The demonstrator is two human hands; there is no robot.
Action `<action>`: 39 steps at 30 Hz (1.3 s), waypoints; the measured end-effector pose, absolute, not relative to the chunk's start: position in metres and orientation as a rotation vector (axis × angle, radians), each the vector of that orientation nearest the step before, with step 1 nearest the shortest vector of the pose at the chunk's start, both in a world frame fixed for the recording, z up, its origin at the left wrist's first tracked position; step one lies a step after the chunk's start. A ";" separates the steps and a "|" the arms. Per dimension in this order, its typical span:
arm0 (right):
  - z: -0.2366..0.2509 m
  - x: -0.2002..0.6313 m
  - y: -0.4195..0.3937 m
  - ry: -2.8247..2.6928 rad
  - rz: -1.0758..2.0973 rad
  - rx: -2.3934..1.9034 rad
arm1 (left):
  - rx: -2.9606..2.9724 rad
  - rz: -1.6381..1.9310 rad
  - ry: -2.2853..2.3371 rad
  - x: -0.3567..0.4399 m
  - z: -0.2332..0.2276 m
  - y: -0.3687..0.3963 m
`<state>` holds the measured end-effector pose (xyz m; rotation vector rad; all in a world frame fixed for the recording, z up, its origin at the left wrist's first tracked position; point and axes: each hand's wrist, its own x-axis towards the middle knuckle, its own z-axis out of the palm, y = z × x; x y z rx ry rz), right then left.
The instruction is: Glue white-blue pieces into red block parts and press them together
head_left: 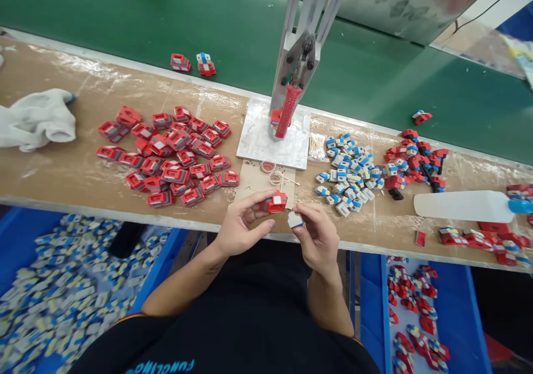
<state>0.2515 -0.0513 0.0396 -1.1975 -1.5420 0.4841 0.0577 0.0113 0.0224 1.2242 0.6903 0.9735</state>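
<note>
Dark shirt (pixel 233 318) is nearest us; beyond it our bench (pixel 83 176) runs across, with the press (pixel 297 68) as reference. Red heap (pixel 179 139) sits left of the press, white-and-blue heap (pixel 352 178) right of it. Our left hand (pixel 239 224), on the press's near side and a bit left, has its fingers on one red shell (pixel 275 203); can't tell if the thumb bears on it too. Our right hand (pixel 321 238), near side and a bit right, pinches one white block (pixel 295 220) between thumb and fingers. Hands apart. Shell is near side of the press, recess showing; block is just beside it, not touching. Looks like we're matching the two: we should square block to recess before contact, grip by the sides so fingertips clear the opening, and avoid tilt. Small dish (pixel 267 172) and loose swabs (pixel 290 179) lie just in front of the press; we'd best not knock them.
</note>
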 end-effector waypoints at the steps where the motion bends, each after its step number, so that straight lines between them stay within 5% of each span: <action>1: 0.040 0.250 -0.051 -1.533 0.485 -1.182 | 1.222 0.972 0.684 0.057 0.021 0.010; 23: 0.021 0.192 -0.048 -0.676 0.963 -1.031 | 1.546 1.398 0.601 0.067 -0.002 0.003; 30: 0.024 0.205 -0.049 -0.967 1.127 -0.983 | 1.620 1.414 0.450 0.056 0.012 0.010; 39: 0.033 0.232 -0.019 -1.407 0.849 -1.120 | 1.150 1.360 0.569 0.038 0.014 0.026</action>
